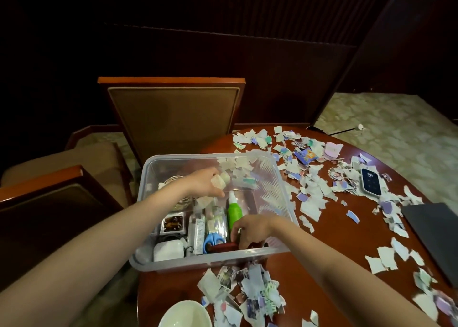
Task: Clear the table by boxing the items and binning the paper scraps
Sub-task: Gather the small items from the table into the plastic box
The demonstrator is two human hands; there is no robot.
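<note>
Fingers curled; left hand round pale bottle, right hand gripping red item

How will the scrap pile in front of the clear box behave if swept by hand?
Paper scraps look thin and torn small, so probably light and floppy. Loose on the glossy table, they'd likely slide and scatter, not lift together.

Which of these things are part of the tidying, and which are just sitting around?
Part of the job: clear plastic box; paper scraps; pale bottle in the left hand; dark red item in the right hand; green spray bottle; blue scissors.

Likely just lying about: upholstered chair; white bowl; dark flat slab; white handheld device.
</note>
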